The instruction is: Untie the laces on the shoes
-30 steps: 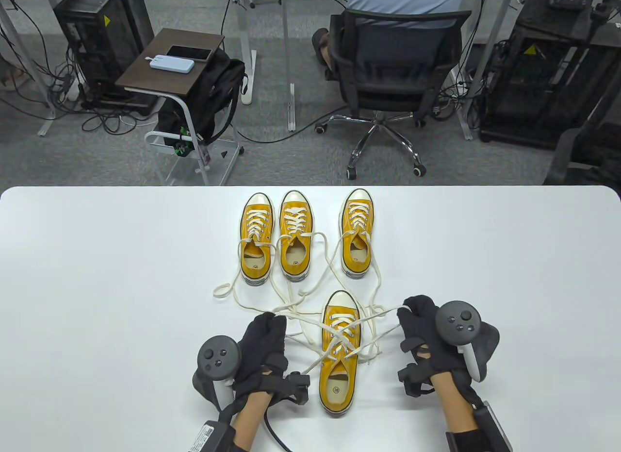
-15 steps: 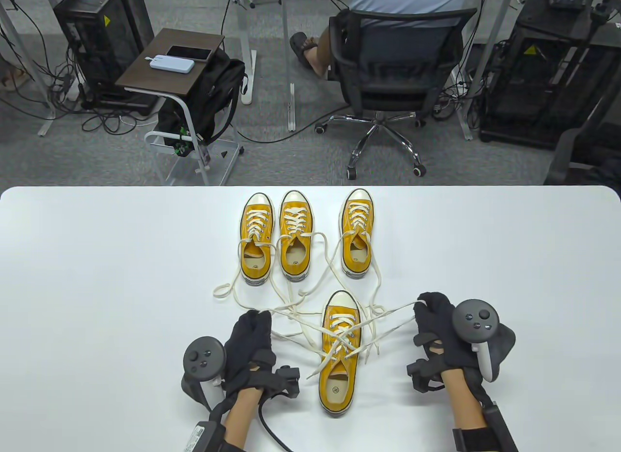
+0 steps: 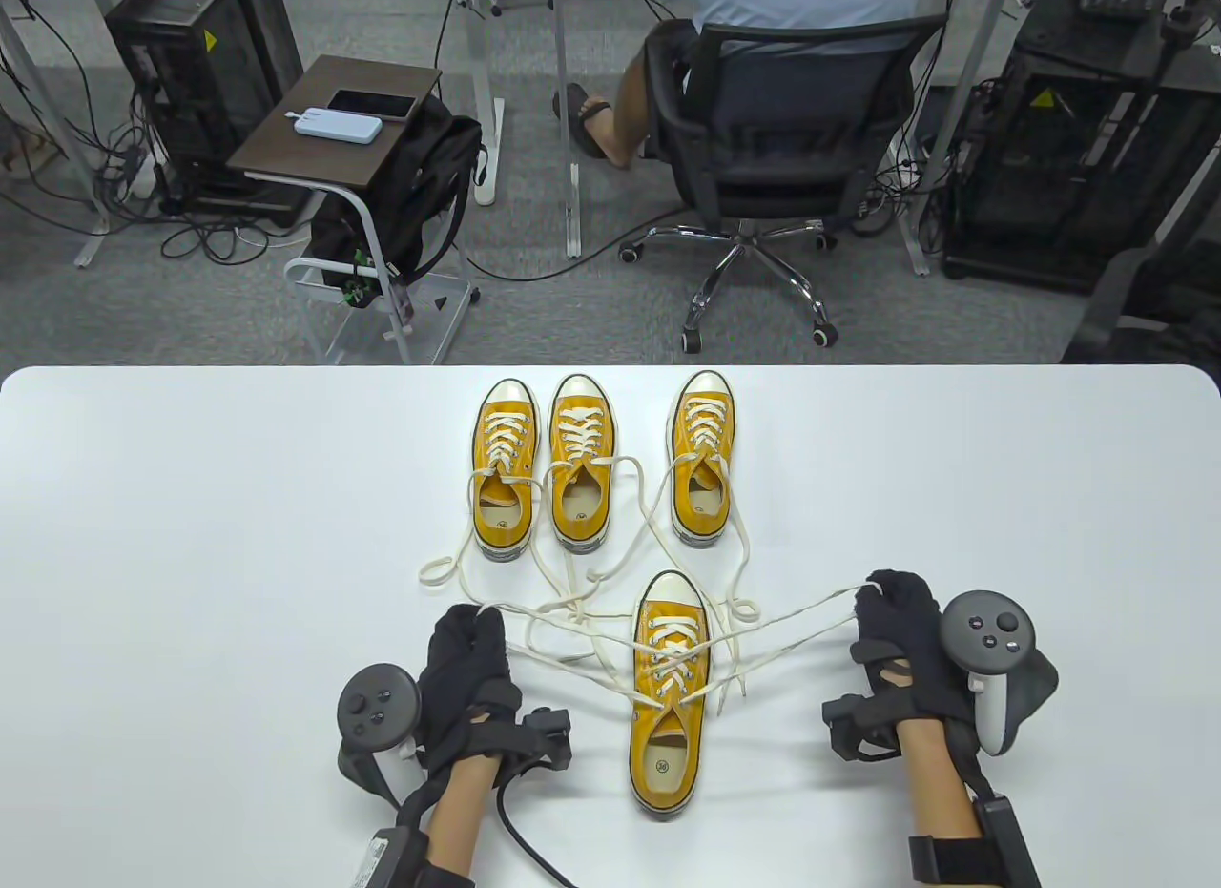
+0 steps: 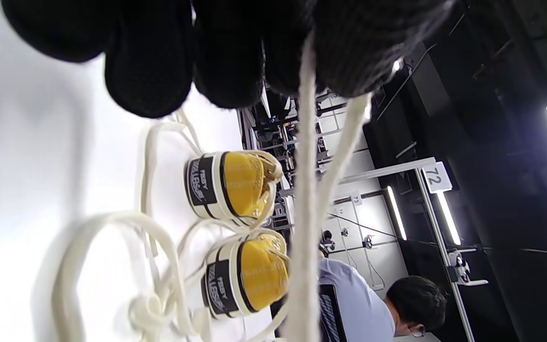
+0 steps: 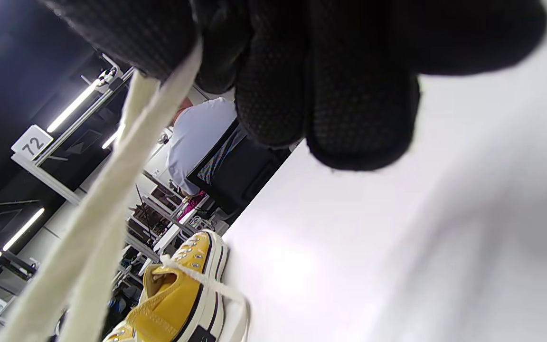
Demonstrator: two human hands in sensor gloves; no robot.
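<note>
Table view: nearest yellow canvas low-top sneaker [image 3: 668, 692] sits on the white table [image 3: 191, 545], toe pointing away, between the two hands. Left hand in black sensor glove [image 3: 465, 683] is to the shoe's left, fingertips pinching a cream flat lace loop [image 3: 572, 661] that runs taut back to the eyelets. Right hand in black sensor glove [image 3: 901, 654] is to the shoe's right, pinching the other cream lace loop [image 3: 792, 629], also taut. Three more yellow sneakers [image 3: 582, 478] stand in a row further back, laces loose and trailing on the table.

Left wrist view: gloved fingers [image 4: 150, 61] curled together at the top, lace strands [image 4: 304, 190] hanging out of the pinch.

Right wrist view: gloved fingers [image 5: 273, 80] bunched, two lace strands [image 5: 107, 199] running from the pinch; one yellow sneaker [image 5: 178, 294] below.
</note>
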